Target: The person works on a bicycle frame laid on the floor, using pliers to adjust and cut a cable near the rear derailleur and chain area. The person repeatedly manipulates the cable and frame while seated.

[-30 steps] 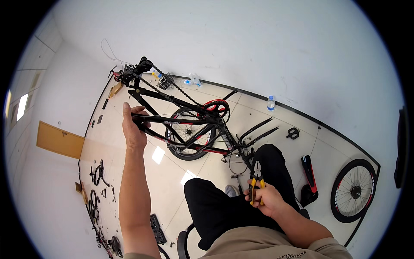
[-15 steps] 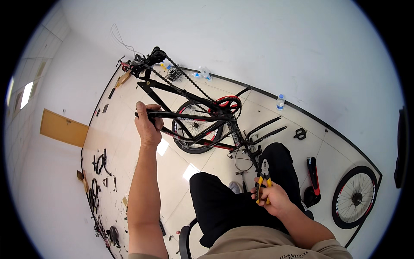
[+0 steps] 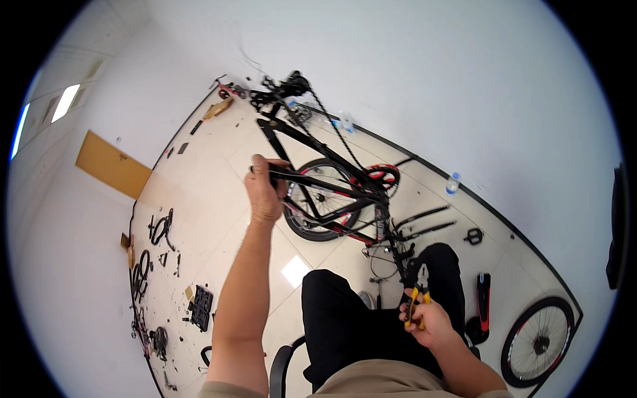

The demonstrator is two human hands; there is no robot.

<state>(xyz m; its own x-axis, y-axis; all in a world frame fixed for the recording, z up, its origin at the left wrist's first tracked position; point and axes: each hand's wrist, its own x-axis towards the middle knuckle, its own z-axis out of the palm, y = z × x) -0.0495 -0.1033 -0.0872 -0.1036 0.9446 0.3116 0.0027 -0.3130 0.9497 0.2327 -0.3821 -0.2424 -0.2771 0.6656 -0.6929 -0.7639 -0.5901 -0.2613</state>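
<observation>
My left hand point(image 3: 265, 192) is raised and wrapped round the end of a tube of a black bicycle frame point(image 3: 323, 181). The frame is tilted, its front end reaching down to my right knee. From the rear derailleur point(image 3: 296, 83) at the top, a slack chain point(image 3: 333, 125) runs to the red and black chainring point(image 3: 390, 175). Pliers with yellow and black handles point(image 3: 417, 300) are gripped in my right hand point(image 3: 430, 323) above my right thigh, jaws pointing up and slightly parted. They look close to the frame's front end; contact cannot be made out.
A bicycle wheel point(image 3: 306, 232) shows behind the frame; another wheel point(image 3: 509, 351) lies at right beside a black and red part point(image 3: 484, 302). A pedal point(image 3: 473, 236), a bottle point(image 3: 452, 184), a hammer point(image 3: 378, 290) and an open tool case point(image 3: 201, 308) are on the tiled floor.
The view has turned, so the frame, wheels and both hands appear farther right and the tool case shows at lower left. Both hands keep their holds.
</observation>
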